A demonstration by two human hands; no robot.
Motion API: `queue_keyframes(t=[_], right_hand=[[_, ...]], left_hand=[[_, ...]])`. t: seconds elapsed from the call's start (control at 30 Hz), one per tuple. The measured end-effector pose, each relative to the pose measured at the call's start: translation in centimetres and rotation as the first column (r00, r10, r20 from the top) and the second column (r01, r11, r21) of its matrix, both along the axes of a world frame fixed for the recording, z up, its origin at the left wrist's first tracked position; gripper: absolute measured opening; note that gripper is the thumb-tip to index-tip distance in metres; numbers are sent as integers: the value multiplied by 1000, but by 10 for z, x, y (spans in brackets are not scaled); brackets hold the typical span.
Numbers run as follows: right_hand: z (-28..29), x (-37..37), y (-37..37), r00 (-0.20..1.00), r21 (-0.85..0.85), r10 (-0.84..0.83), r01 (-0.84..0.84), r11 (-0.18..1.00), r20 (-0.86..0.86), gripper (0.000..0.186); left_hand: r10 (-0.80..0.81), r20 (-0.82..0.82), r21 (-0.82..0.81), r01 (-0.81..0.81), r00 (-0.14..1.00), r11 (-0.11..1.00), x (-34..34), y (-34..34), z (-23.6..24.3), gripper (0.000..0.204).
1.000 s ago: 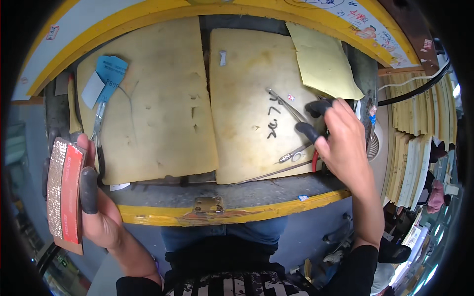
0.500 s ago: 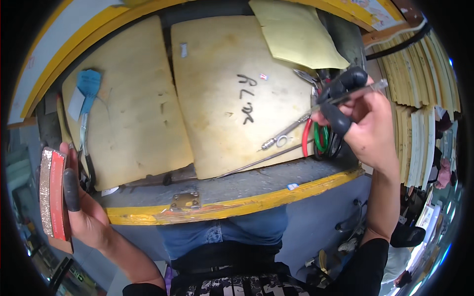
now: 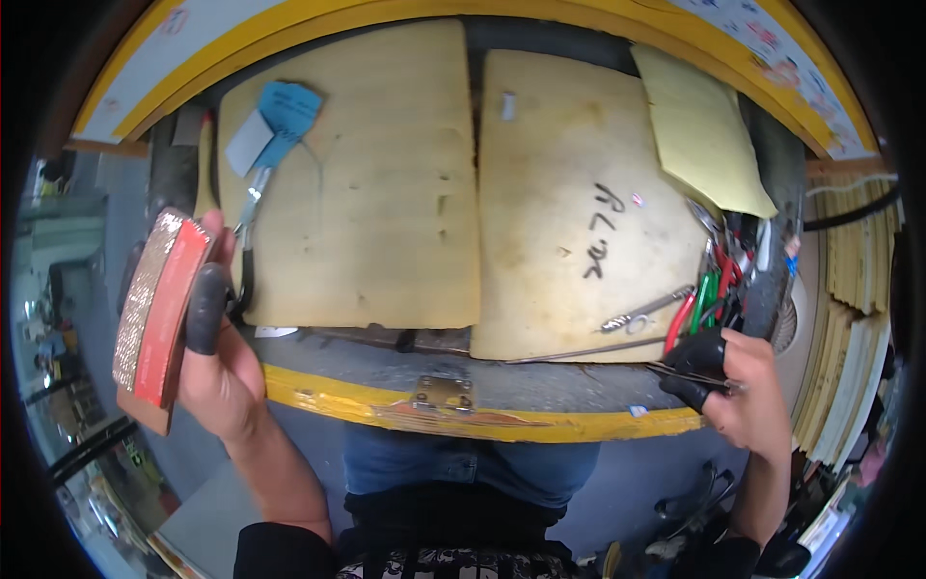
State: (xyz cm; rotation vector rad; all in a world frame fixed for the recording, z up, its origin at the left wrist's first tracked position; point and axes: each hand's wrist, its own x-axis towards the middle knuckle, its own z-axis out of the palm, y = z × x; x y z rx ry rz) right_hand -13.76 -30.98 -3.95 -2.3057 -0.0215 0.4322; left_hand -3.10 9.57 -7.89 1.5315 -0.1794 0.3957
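Observation:
My left hand is wrapped round a thick, slightly curved block off the bench's left front corner. The block has a red strip, a glittering beaded-looking band and a brown base. My right hand is closed at the bench's right front edge, pinching a slim metal tool that resembles tweezers; the fingers partly hide it. Black covers sheathe the thumb and some fingers of both hands. Near the right hand lie red-handled pliers, a green-handled tool, a knurled metal tool and a thin rod.
Two worn, yellowish boards cover much of the bench, with a yellow sheet at the back right. Scissors and a blue tag lie at the left. A yellow edge with a metal latch runs along the front.
The view has swung, so the bench appears farther right. My right hand has come down from over the pliers to the front edge, still gripping the slim metal tool. The left still holds the block.

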Motion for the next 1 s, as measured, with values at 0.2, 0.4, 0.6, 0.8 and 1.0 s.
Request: queue_keyframes(t=[0.2, 0.4, 0.6, 0.8, 1.0], right_hand=[[3, 1, 5, 990, -142, 98, -82, 986, 106, 27], [-2, -1, 9, 976, -178, 147, -117, 977, 162, 26], [0, -3, 12, 968, -187, 123, -82, 979, 218, 25], [-5, 4, 7, 948, -260, 151, -77, 963, 278, 23], [-14, 13, 4, 909, -246, 116, -15, 969, 400, 26]], left_hand=[[48, 40, -110, -44, 998, 993, 6, -9, 4, 46], [111, 97, -119, -99, 989, 988, 8, 0, -2, 50], [99, 94, -105, -89, 991, 990, 6, 0, 0, 45], [100, 123, -42, -96, 987, 995, 2, 0, 0, 40], [73, 110, -84, -64, 991, 994, -5, -5, -2, 39]])
